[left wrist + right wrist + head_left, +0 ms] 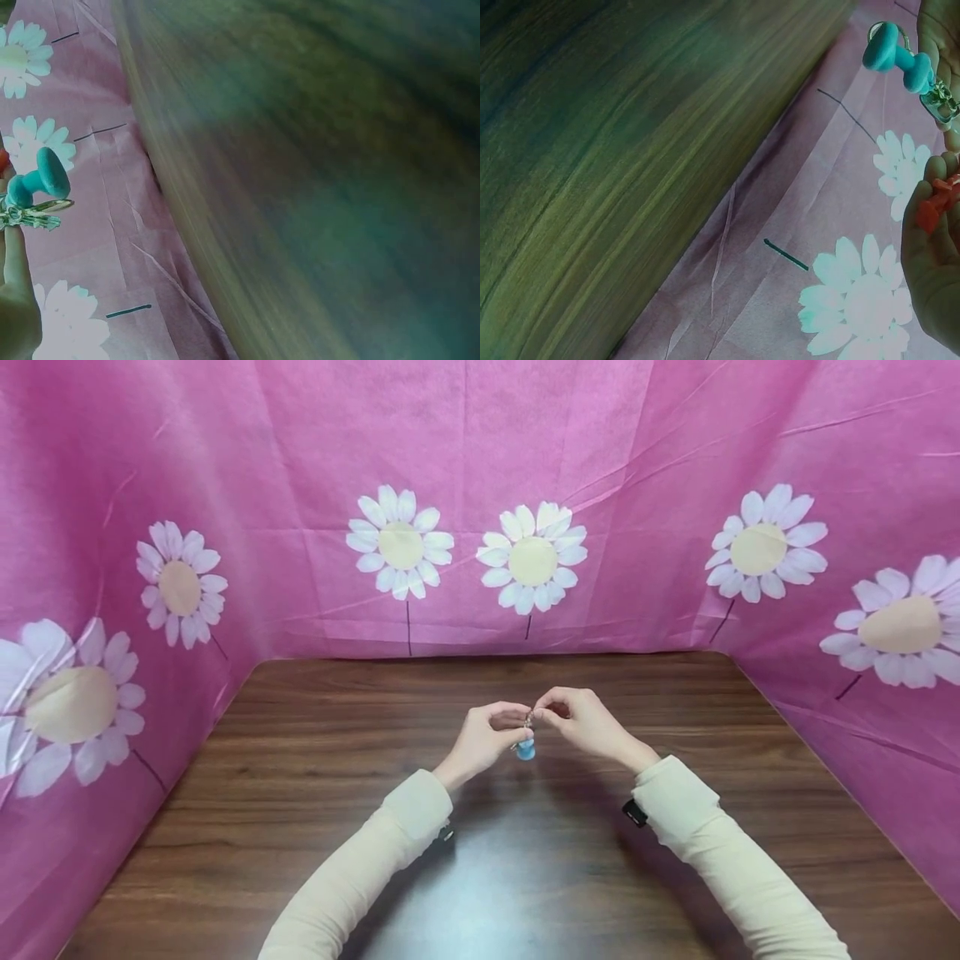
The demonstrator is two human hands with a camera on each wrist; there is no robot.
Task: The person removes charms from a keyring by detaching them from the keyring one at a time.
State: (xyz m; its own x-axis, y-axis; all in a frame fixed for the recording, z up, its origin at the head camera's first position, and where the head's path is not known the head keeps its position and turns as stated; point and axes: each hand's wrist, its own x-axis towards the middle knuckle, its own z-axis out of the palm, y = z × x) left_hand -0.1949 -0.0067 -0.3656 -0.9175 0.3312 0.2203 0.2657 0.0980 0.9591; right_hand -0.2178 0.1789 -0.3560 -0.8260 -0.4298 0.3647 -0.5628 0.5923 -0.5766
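Note:
Over the far half of the table, my left hand (480, 742) holds a keychain by its metal part (528, 723) between thumb and fingers. From it hangs a blue charm (526, 749), which looks like a small dumbbell in the wrist views. A gold-coloured ring (889, 34) and clasp sit by the charm. My right hand (588, 722) meets the left at the top of the chain, thumb and fingertips pinched together. In the right wrist view it holds a small red-orange piece (939, 202), whose shape the fingers partly hide. Whether this piece joins the chain, I cannot tell.
The hands are above a brown wood-grain table (315, 827). Pink cloth (465, 435) printed with white daisies closes off the back and both sides. A dark strap piece (634, 812) shows under the right sleeve.

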